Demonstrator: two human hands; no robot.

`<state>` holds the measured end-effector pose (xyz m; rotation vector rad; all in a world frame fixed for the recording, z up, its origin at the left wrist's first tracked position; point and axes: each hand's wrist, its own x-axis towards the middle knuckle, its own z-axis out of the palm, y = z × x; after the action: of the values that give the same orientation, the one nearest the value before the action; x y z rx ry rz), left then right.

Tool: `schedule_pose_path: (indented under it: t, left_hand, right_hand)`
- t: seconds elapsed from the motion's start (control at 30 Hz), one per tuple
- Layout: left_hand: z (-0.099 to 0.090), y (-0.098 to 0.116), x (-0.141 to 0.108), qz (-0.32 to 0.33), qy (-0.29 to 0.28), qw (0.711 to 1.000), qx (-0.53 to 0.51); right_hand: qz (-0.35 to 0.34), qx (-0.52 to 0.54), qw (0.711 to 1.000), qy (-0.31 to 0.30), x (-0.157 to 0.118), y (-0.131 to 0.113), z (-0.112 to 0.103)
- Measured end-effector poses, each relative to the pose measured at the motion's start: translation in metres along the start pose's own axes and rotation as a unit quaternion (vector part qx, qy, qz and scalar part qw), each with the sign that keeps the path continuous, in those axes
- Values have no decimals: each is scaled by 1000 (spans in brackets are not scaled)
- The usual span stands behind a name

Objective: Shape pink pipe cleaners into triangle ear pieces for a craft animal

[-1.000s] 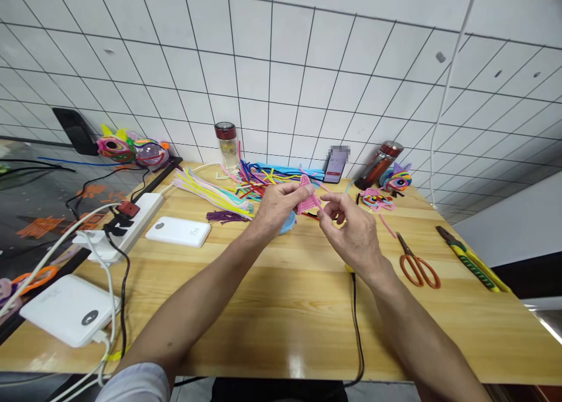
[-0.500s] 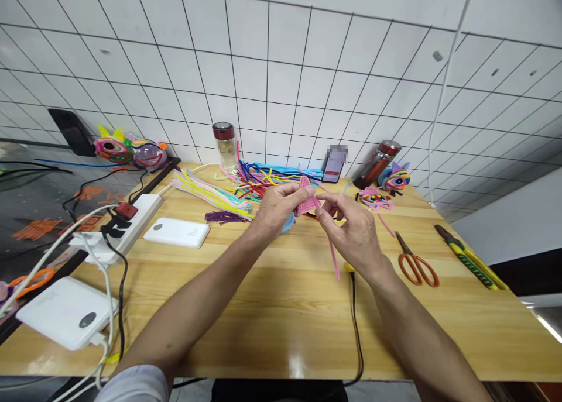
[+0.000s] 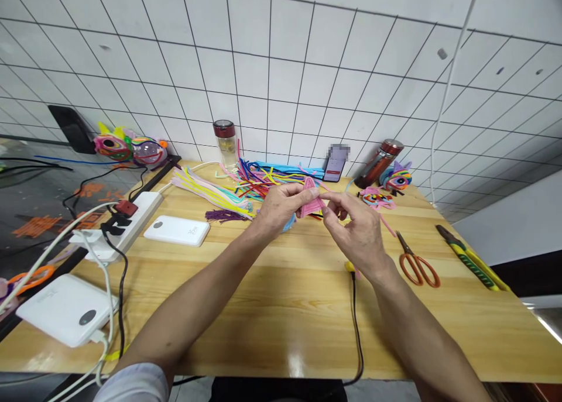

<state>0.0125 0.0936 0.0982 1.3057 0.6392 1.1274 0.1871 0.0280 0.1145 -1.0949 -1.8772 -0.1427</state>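
Observation:
Between my thumb and fingers, my left hand [image 3: 281, 208] pinches a flat pink piece of pipe cleaner [image 3: 311, 205], bent into close rows with a pointed top. My right hand [image 3: 357, 229] is at the piece's right edge, index finger and thumb curled around the pink strand there. Most of that strand is hidden behind the right hand. Behind both hands lies a pile of colourful pipe cleaners [image 3: 272, 174]. A bundle of pale and yellow pipe cleaners [image 3: 211, 190] is to the left, with dark purple ones [image 3: 226, 215] in front of it.
Scissors [image 3: 417, 261] and green-yellow pliers [image 3: 472, 258] lie on the right. A phone [image 3: 336, 165], a glass bottle [image 3: 226, 144] and a red flask [image 3: 378, 163] stand by the wall. Left are power banks [image 3: 177, 231], a power strip [image 3: 132, 226] and cables. Finished pipe-cleaner figures [image 3: 395, 178] sit at the back.
My right hand has shifted slightly right, and the pink strand that hung below it is now mostly behind the hand. My left hand keeps its hold on the pink piece.

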Motion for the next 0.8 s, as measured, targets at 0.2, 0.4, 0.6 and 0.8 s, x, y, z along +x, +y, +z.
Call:
schedule_pose_path:
  t: [0.2,0.4,0.6,0.8]
  left_hand:
    - [1,6,-2,12,5,1000,26]
    - [2,7,-2,13,11,1000,21]
    - [-1,0,-1,-3,15,1000,17]
    - [4,-1,-5,7,-13,997,75]
  right_hand:
    - [35,4,999,-11,0,0,-1]
    - [48,25,998,-15,0,1,-1]
    - [104,101,989,-16,4,3,-7]
    - [159,145,977,-3,7,10,-10]
